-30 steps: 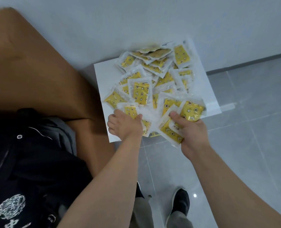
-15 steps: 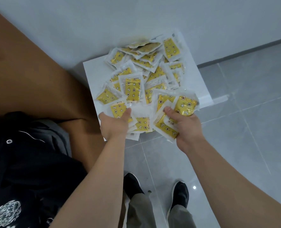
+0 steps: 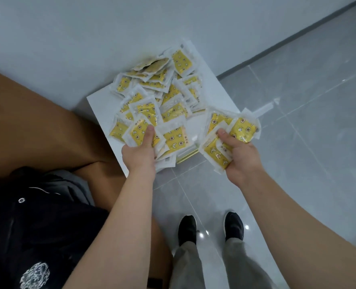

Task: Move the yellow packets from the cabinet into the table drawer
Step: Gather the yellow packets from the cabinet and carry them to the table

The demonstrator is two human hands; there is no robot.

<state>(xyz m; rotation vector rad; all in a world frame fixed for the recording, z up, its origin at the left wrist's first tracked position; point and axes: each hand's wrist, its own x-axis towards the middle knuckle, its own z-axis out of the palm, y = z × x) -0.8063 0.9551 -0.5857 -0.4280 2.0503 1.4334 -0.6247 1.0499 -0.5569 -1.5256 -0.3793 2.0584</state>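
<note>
Both hands grip bunches of yellow packets: left hand (image 3: 140,152) over the white cabinet top (image 3: 218,94), right hand (image 3: 238,157) just off its edge; most of the pile (image 3: 162,90) remains there, and no drawer shows, so the task looks barely begun

So the white cabinet top (image 3: 102,105) sat tucked against the wall, with a messy heap of yellow packets (image 3: 152,94) piled right on it, overlapping every which way. Most bunched toward the back and middle, and the right edge stayed bare.
</note>
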